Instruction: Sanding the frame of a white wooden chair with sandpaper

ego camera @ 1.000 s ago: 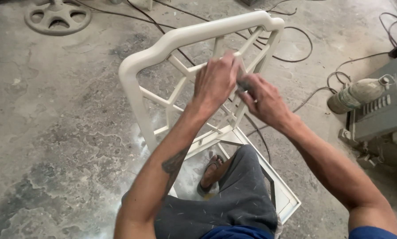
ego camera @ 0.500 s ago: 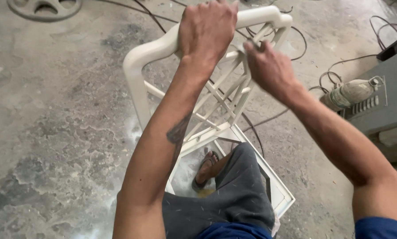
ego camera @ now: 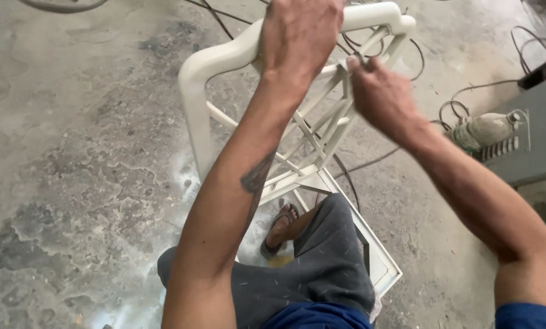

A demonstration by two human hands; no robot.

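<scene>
A cream-painted chair frame (ego camera: 195, 103) with a lattice back stands on the concrete floor in front of me. My left hand (ego camera: 300, 33) is closed over the chair's curved top rail. My right hand (ego camera: 379, 97) is just right of it, pinching a small dark piece of sandpaper (ego camera: 353, 63) against a thin lattice bar under the top rail. My leg in grey trousers and a foot in a sandal (ego camera: 280, 228) rest inside the open seat frame (ego camera: 376, 256).
Dusty plastic bottle (ego camera: 483, 131) lies on its side at the right beside a grey machine box (ego camera: 538, 146). Black cables (ego camera: 419, 67) snake across the floor behind the chair. White dust covers the floor by the chair's legs.
My left hand went up from the lattice bars to the top rail and took hold of it. My right hand rose with the sandpaper to the upper lattice. The view has shifted closer.
</scene>
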